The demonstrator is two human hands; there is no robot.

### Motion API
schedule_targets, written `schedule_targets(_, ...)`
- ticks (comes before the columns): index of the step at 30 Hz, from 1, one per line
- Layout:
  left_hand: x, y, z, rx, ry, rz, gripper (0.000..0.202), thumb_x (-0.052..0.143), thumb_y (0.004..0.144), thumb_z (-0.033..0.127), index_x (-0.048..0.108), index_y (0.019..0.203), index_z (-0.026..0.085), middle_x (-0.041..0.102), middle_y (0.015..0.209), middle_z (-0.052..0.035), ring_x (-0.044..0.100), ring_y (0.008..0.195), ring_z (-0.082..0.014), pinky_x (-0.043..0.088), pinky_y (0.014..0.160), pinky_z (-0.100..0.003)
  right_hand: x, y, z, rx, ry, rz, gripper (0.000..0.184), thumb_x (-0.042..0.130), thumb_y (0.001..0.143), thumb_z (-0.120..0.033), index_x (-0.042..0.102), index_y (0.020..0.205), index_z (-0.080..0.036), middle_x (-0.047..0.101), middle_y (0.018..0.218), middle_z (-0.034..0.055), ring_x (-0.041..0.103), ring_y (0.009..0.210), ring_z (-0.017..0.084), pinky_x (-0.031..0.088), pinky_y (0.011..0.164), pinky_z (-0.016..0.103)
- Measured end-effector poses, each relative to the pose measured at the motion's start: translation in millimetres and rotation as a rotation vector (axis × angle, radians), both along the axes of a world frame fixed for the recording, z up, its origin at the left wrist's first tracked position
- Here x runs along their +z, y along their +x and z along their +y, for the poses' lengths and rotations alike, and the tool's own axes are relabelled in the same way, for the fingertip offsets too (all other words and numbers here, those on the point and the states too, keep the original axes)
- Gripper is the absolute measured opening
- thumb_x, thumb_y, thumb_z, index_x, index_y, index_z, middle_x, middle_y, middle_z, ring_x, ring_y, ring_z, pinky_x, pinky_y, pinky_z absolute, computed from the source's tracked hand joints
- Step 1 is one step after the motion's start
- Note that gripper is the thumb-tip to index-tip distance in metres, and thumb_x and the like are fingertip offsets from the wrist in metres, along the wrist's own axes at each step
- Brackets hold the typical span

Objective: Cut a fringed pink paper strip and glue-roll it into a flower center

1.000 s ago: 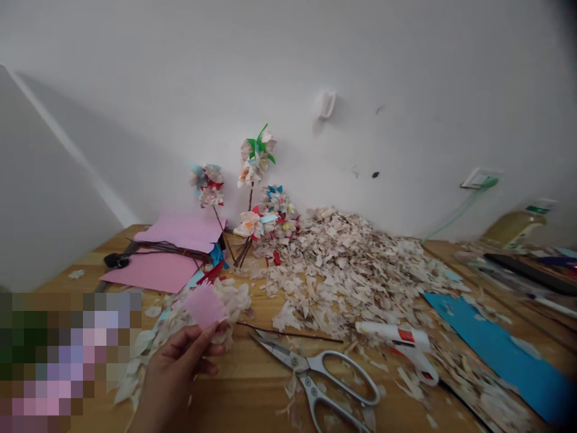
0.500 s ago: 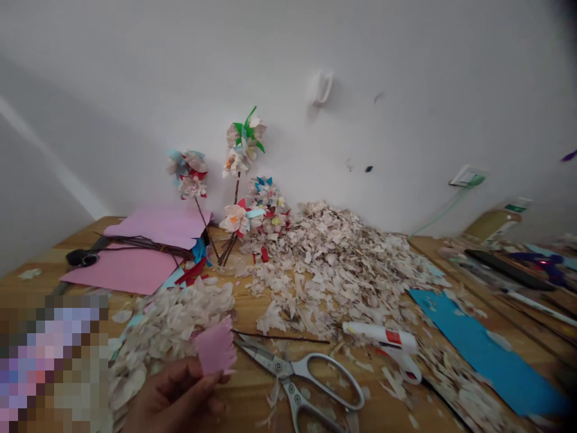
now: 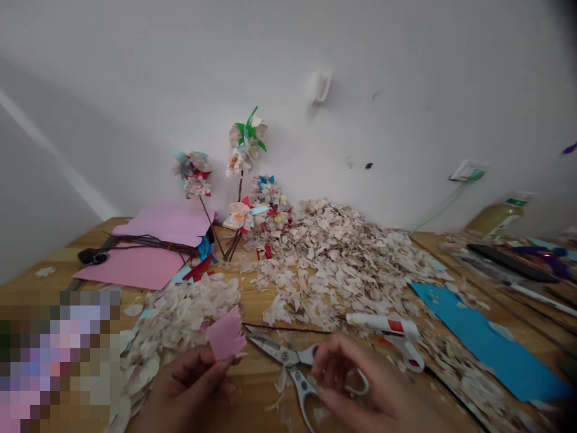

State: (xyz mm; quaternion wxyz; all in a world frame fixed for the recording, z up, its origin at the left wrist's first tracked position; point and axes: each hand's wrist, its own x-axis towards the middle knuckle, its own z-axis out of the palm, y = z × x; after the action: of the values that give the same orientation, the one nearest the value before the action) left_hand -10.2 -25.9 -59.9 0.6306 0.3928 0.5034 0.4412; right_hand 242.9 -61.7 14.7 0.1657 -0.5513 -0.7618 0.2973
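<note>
My left hand [image 3: 193, 379] pinches a small piece of pink paper [image 3: 226, 334] between thumb and fingers; its right edge is cut into a fringe. My right hand [image 3: 356, 379] is over the handles of the metal scissors [image 3: 285, 356], its fingers curled and the thumb apart from them. I cannot make out whether it touches the handles, which it partly covers. The scissors lie on the wooden table, blades pointing to the upper left. A thin dark twig [image 3: 288, 328] lies just beyond them. Beside my left hand is a pile of pale petals [image 3: 180, 325].
A large heap of pale flakes [image 3: 342, 252] spreads before the wall. Flowers on twigs [image 3: 243, 216] lean there. Pink sheets [image 3: 135, 264] lie left under twigs. A white glue gun [image 3: 387, 328] and blue sheet [image 3: 487, 343] lie right. A bottle [image 3: 500, 213] stands far right.
My right hand has come into view from the lower right and is now over the scissors' handles. My left hand with the pink paper has shifted slightly right and up in the picture.
</note>
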Motion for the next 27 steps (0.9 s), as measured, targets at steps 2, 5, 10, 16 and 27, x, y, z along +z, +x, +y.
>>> schedule_targets(2, 0.6, -0.3, -0.2, 0.007, 0.009, -0.001, 0.025, 0.076, 0.06, 0.045, 0.071, 0.065, 0.021, 0.069, 0.052, 0.0003, 0.057, 0.049, -0.013, 0.044, 0.051, -0.019, -12.1, 4.4, 7.6, -0.095, 0.015, -0.247, 0.014, 0.055, 0.077, -0.029, 0.056, 0.089, -0.023, 0.066, 0.092, 0.006, 0.061, 0.085, 0.024, 0.045, 0.072, 0.033)
schedule_targets(5, 2.8, 0.1, -0.4, 0.018, 0.022, 0.024, 0.029, 0.078, 0.055, 0.047, 0.068, 0.059, 0.02, 0.069, 0.051, -0.0005, 0.058, 0.049, -0.0135, 0.044, 0.05, -0.019, -30.1, 14.2, 10.5, -0.077, 0.023, -0.407, 0.032, 0.059, 0.066, -0.019, 0.056, 0.098, -0.021, 0.066, 0.1, 0.0086, 0.06, 0.093, 0.028, 0.043, 0.077, 0.036)
schedule_targets(10, 9.7, 3.1, -0.1, 0.036, 0.03, 0.022, 0.033, 0.079, 0.052, 0.05, 0.069, 0.06, 0.019, 0.067, 0.048, 0.0006, 0.056, 0.045, -0.0122, 0.043, 0.045, -0.018, -43.0, 11.5, 3.0, -0.068, 0.008, -0.452, 0.038, 0.055, 0.061, -0.014, 0.056, 0.098, -0.024, 0.067, 0.094, 0.006, 0.063, 0.081, 0.027, 0.04, 0.064, 0.031)
schedule_targets(16, 17.3, 5.2, -0.3, 0.059, 0.039, 0.046, 0.037, 0.081, 0.044, 0.051, 0.066, 0.054, 0.019, 0.068, 0.048, -0.001, 0.059, 0.046, -0.0145, 0.045, 0.045, -0.02, -42.9, -4.4, -0.7, -0.155, 0.027, -0.533, 0.036, 0.056, 0.058, -0.019, 0.057, 0.094, -0.023, 0.069, 0.086, 0.0078, 0.063, 0.075, 0.028, 0.031, 0.053, 0.027)
schedule_targets(27, 32.8, 2.7, -3.0, 0.171, 0.078, 0.039, 0.042, 0.081, 0.035, 0.055, 0.07, 0.055, 0.019, 0.067, 0.043, -0.0009, 0.056, 0.042, -0.0141, 0.046, 0.042, -0.021, -33.7, 47.6, -5.6, -0.196, -0.144, -0.235, 0.026, 0.054, 0.049, -0.008, 0.052, 0.071, -0.022, 0.055, 0.064, -0.0052, 0.049, 0.058, 0.013, 0.023, 0.046, 0.022)
